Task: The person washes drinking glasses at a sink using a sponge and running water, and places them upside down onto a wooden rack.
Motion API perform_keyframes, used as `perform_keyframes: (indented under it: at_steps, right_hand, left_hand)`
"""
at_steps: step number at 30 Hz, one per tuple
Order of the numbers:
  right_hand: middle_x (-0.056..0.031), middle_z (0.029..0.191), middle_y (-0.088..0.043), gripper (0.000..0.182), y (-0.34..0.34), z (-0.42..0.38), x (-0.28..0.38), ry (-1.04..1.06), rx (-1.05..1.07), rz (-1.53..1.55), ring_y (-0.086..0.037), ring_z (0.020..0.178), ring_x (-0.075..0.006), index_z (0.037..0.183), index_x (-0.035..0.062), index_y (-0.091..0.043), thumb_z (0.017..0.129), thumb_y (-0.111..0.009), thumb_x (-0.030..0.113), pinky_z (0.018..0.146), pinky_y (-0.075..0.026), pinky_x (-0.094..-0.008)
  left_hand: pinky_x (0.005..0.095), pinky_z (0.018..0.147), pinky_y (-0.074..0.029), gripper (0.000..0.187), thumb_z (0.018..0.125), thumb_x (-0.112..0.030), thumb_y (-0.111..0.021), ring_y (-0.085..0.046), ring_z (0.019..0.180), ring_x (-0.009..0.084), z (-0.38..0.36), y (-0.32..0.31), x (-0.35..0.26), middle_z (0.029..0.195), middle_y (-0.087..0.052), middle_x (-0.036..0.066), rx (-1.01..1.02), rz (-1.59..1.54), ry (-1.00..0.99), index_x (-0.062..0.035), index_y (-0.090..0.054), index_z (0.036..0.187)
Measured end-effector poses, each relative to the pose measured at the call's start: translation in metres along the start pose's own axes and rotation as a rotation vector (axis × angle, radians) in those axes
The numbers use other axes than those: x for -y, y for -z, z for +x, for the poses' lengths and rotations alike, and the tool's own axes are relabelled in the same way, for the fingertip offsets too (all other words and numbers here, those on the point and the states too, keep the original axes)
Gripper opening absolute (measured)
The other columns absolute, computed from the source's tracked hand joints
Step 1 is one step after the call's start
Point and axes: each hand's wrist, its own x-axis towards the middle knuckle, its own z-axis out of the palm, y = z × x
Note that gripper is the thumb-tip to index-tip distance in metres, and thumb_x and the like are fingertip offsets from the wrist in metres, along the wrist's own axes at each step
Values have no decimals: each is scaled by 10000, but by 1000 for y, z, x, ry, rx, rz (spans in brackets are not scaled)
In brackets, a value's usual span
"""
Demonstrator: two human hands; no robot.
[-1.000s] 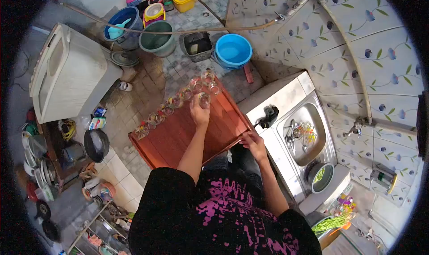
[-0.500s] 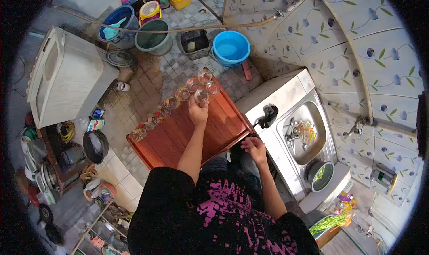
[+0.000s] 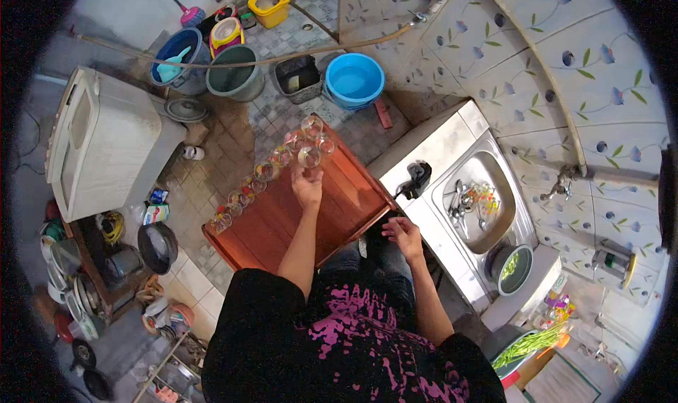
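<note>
On the reddish-brown wooden table (image 3: 332, 205), clear drinking glasses (image 3: 266, 171) form a row along the far left edge, with a cluster at the far corner. My left hand (image 3: 307, 189) reaches over the table, its fingers apart at the near side of a clear glass (image 3: 308, 156) in that cluster. Whether the fingertips still touch the glass is hard to see. My right hand (image 3: 404, 238) hovers beside the table's near right corner, with loosely bent fingers and nothing visible in them.
A metal sink (image 3: 487, 191) with spoons stands to the right, a black object (image 3: 415, 180) on its counter. Beside it sits a bowl with green vegetables (image 3: 510, 270). A blue bucket (image 3: 354, 80) and a dark green bucket (image 3: 235, 74) are beyond the table; a white appliance (image 3: 106, 145) is at left.
The view has shifted slightly. My left hand has loosened and drawn back a little from the glass, which stays in the cluster. My right hand has barely moved.
</note>
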Motion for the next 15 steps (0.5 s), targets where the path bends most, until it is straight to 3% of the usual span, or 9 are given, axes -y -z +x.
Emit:
perform_keyframes:
  at_steps: [2, 6, 11, 15]
  right_hand:
    - [-124, 1027, -727, 307, 8, -1, -4, -13, -17, 36, -715, 849, -189, 1151, 9, -631, 1001, -600, 276, 724, -539, -291]
    - [-127, 1030, -728, 289, 31, -3, -8, 52, -41, 76, -716, 841, -193, 1142, 7, -634, 1010, -584, 260, 710, -537, -289]
    - [-127, 1020, -730, 287, 67, -11, -3, 91, -139, 142, -715, 843, -197, 1127, 0, -636, 1014, -573, 256, 702, -536, -289]
    - [-127, 1008, -732, 274, 99, -18, -4, 117, -191, 209, -714, 844, -198, 1113, -2, -638, 1016, -564, 244, 707, -536, -291]
  left_hand:
    - [394, 750, -537, 569, 815, -213, -837, -631, 850, 219, -19, 6, -8, 960, -650, 94, 0, -12, 55, -7, -588, 1283]
    - [365, 719, -532, 436, 849, -201, -806, -621, 789, 200, -51, 4, 0, 902, -651, 86, 67, -101, 47, -11, -637, 1204]
    - [348, 687, -537, 341, 859, -189, -775, -645, 725, 200, -83, 27, -78, 889, -698, 104, 252, -185, -113, -5, -672, 1127]
    - [314, 704, -521, 262, 918, -201, -731, -629, 740, 152, -99, 12, -124, 844, -695, 47, 384, -284, -240, 20, -692, 1052]
